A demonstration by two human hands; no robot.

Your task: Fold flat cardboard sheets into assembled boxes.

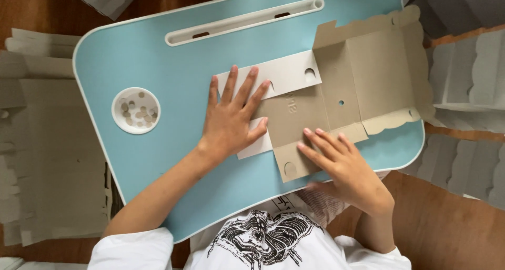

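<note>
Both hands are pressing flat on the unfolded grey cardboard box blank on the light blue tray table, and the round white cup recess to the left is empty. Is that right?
Not quite. The head view shows the round white cup recess holds small grey cardboard discs. The rest stands: the left hand and right hand both press flat on the unfolded grey cardboard box blank lying on the light blue tray table.

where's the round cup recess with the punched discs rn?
In the head view, the round recess sits on the left part of the blue lap desk, holding small cardboard discs, left of the left hand.
</note>
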